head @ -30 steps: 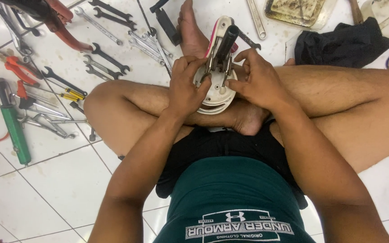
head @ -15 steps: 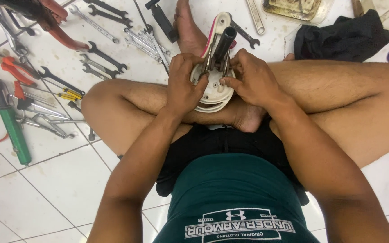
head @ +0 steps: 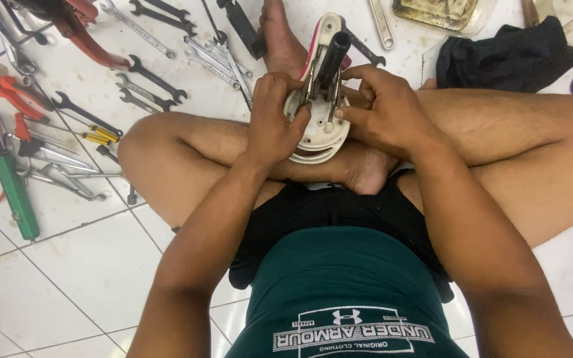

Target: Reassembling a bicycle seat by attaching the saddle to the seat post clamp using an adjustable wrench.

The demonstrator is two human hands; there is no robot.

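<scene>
I sit cross-legged on a white tiled floor and hold a round white plastic assembly over my crossed legs. It has a black cylinder and metal rods standing up from its top. My left hand grips its left side with the thumb on the rim. My right hand wraps its right side, fingers pressing near the rods and the black cylinder.
Several spanners and pliers lie on the tiles at the left, with a green-handled tool near the left edge. A black cloth and a dirty clear tray sit at the top right.
Both hands stay on the white assembly. My fingers have shifted slightly around the rods, and the view has moved a little.
</scene>
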